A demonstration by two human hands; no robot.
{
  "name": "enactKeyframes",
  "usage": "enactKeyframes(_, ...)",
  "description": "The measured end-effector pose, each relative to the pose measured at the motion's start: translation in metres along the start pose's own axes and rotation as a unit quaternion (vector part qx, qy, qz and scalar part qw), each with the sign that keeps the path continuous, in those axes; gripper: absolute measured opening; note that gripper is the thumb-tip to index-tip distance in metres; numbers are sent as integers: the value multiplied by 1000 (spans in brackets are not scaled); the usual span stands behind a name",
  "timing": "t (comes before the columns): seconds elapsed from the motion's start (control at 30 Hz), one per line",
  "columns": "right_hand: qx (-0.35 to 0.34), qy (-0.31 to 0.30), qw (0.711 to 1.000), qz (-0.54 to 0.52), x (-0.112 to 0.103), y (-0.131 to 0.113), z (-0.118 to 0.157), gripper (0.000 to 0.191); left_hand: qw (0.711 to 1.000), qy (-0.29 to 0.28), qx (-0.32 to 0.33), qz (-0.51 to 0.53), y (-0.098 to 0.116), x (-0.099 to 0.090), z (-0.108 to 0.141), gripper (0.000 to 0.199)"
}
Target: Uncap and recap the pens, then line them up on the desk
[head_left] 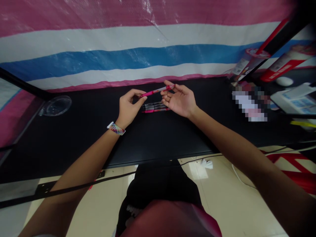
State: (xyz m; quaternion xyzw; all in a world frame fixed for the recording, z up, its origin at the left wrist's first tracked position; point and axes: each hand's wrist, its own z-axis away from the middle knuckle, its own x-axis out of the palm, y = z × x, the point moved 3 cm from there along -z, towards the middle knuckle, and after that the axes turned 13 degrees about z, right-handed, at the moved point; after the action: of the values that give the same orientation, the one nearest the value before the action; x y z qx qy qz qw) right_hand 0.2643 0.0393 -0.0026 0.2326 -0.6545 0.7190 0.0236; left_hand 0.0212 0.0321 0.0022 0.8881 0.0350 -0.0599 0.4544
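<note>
A red and pink pen is held above the black table, tilted a little up to the right. My left hand pinches its pink end between thumb and fingers. At the other end, my right hand has its palm turned up, with thumb and forefinger on the pen tip and the other fingers loosely curled. Just below, several dark pens lie side by side on the table, with a pink pen nearest me. Their right ends are partly hidden by my right hand.
A clear plastic lid lies at the left. Toward the back right stand a clear container and a red and white canister, beside a white round object. A black cable runs along the table's front edge.
</note>
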Motion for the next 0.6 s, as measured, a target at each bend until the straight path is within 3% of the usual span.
enactKeyframes(0.13, -5, -6, 1000, 23, 0, -5, 1, 39, 1000, 2, 7, 3, -2, -1, 0, 16)
enactKeyframes(0.3, -65, 68, 981, 169, -9, -10, 0, 24, 1000, 3, -3, 0, -5, -2, 0, 21)
enactKeyframes(0.47, -164, 118, 914, 353, -25, -10, -4, 14, 999, -21, -31, 5, -15, -3, -1, 18)
enactKeyframes(0.6, -184, 108, 853, 476, -33, -6, -8, 12, 998, -29, -38, -42, -22, -7, -2, 14)
